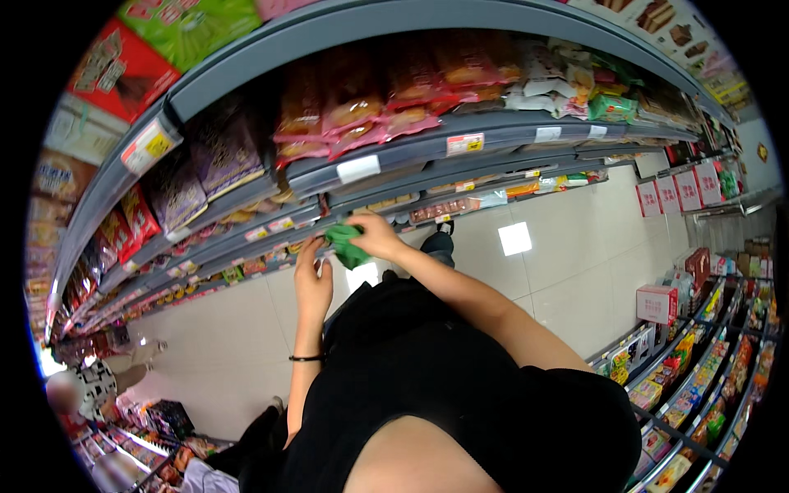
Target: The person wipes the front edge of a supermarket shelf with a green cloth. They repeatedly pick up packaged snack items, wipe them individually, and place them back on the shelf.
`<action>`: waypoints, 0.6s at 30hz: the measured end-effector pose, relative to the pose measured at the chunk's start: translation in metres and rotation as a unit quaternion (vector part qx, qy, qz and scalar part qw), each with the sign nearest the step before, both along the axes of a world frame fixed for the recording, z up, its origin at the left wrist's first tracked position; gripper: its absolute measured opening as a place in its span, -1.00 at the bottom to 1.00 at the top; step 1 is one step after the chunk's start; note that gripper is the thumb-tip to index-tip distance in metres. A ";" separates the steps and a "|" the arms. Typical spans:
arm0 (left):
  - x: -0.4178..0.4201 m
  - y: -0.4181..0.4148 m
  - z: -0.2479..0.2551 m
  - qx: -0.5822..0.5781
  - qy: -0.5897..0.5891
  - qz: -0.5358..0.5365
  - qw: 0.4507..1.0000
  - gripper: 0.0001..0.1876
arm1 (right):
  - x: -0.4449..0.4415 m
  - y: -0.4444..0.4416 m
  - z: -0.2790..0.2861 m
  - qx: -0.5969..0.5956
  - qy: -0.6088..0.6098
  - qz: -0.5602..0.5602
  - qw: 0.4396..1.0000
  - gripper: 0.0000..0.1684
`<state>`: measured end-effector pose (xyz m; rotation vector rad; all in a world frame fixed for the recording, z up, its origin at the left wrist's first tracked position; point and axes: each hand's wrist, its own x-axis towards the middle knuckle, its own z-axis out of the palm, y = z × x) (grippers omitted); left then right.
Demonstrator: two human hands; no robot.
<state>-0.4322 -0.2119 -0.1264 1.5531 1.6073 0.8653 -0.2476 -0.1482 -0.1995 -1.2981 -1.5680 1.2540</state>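
Note:
My right hand [374, 237] is closed on a crumpled green cloth [346, 245], held in front of the grey shop shelving. Just to the left of the cloth, my left hand [313, 276] is raised with its fingers bent and parted. Whether its fingertips touch the cloth or the shelf edge I cannot tell. Above my hands, pink-edged bags of baked goods [354, 111] lie on a shelf with price labels [359, 168] along its edge. Purple snack packs [225, 154] lie on the shelf further left.
Curved by the lens, the shelf edge [382, 17] arches across the top. More stocked shelves [672, 382] stand at the lower right, with a pink-and-white box [657, 304] by them. A person in a patterned top [97, 388] is at the far left. Pale floor tiles [573, 265] lie between the shelves.

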 end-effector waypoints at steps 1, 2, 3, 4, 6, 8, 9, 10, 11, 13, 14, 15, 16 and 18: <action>0.000 0.003 -0.001 0.002 0.010 0.000 1.000 -0.50 | 0.027 -0.008 -0.019 -0.130 0.056 -0.037 0.989 -0.57; 0.001 0.005 -0.001 0.003 0.021 0.001 1.000 -0.49 | 0.061 -0.014 -0.054 -0.183 0.078 -0.098 0.975 -0.57; -0.001 0.006 -0.005 0.001 0.031 0.007 0.999 -0.47 | 0.098 -0.024 -0.071 -0.222 0.169 -0.190 0.941 -0.57; -0.001 0.008 -0.007 -0.009 0.024 0.008 1.000 -0.40 | 0.140 -0.034 -0.078 -0.225 0.202 -0.269 0.914 -0.56; 0.005 0.016 -0.007 -0.001 -0.010 0.023 1.000 -0.36 | 0.246 -0.056 -0.107 -0.148 0.256 -0.373 0.880 -0.63; 0.007 0.029 -0.007 0.024 -0.005 0.009 1.000 -0.27 | 0.322 -0.067 -0.083 -0.013 0.244 -0.472 0.847 -0.69; 0.014 0.034 -0.002 0.040 0.012 0.016 0.999 -0.25 | 0.345 -0.067 -0.055 0.034 0.196 -0.540 0.818 -0.71; 0.023 0.039 0.006 0.057 0.027 0.021 0.998 -0.23 | 0.369 -0.065 -0.032 0.084 0.179 -0.568 0.799 -0.69; 0.031 0.044 0.015 0.073 0.043 0.026 0.996 -0.21 | 0.387 -0.061 -0.009 0.132 0.163 -0.595 0.775 -0.67; 0.043 0.052 0.029 0.080 0.075 0.020 0.994 -0.16 | 0.387 -0.047 0.063 0.153 0.113 -0.628 0.754 -0.60; 0.052 0.058 0.034 0.097 0.077 0.020 0.992 -0.16 | 0.392 -0.039 0.073 0.171 0.033 -0.639 0.749 -0.58; 0.058 0.062 0.037 0.115 0.081 0.025 0.990 -0.17 | 0.396 -0.028 0.078 0.184 -0.045 -0.642 0.742 -0.55; 0.060 0.064 0.036 0.103 0.072 0.022 0.992 -0.15 | 0.389 -0.019 0.086 0.195 -0.123 -0.640 0.733 -0.52; 0.065 0.066 0.035 0.098 0.149 0.020 0.984 -0.14 | 0.350 0.006 0.078 0.218 -0.073 -0.589 0.775 -0.46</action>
